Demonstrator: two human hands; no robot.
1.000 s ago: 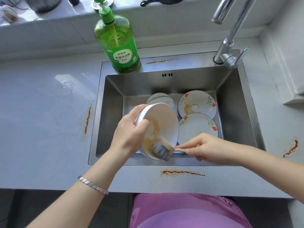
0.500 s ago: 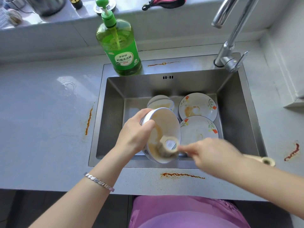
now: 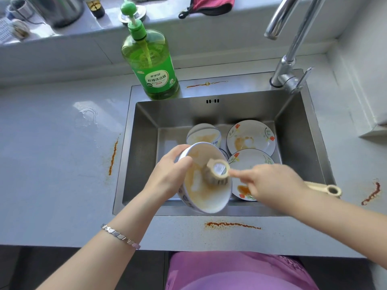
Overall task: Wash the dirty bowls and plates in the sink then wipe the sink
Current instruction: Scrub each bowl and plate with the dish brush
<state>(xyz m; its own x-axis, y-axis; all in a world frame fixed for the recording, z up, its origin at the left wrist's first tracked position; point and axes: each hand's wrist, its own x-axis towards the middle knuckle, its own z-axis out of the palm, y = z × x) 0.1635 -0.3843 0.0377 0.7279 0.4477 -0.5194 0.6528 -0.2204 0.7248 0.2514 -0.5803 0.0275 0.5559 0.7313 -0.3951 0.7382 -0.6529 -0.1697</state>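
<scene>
My left hand [image 3: 167,174] grips a white bowl [image 3: 209,197] by its rim, tilted over the front of the steel sink [image 3: 144,143]. The bowl's inside is smeared with orange-brown sauce. My right hand [image 3: 266,183] holds a cream dish brush [image 3: 216,171] by its handle, and the brush head presses into the bowl. The handle's end sticks out past my wrist. On the sink floor lie another dirty bowl [image 3: 204,133] and two flowered plates [image 3: 251,137] [image 3: 251,160], both stained.
A green dish soap bottle [image 3: 149,65] stands on the sink's back left ledge. The chrome tap [image 3: 291,45] rises at the back right. Orange sauce streaks [image 3: 232,225] mark the grey counter around the sink. A red cloth [image 3: 209,5] lies on the window sill.
The brush has turned from lying low at the bowl's rim to pressing head-on into the bowl's middle. My right hand has moved up and rotated; the bowl stays tilted in my left hand.
</scene>
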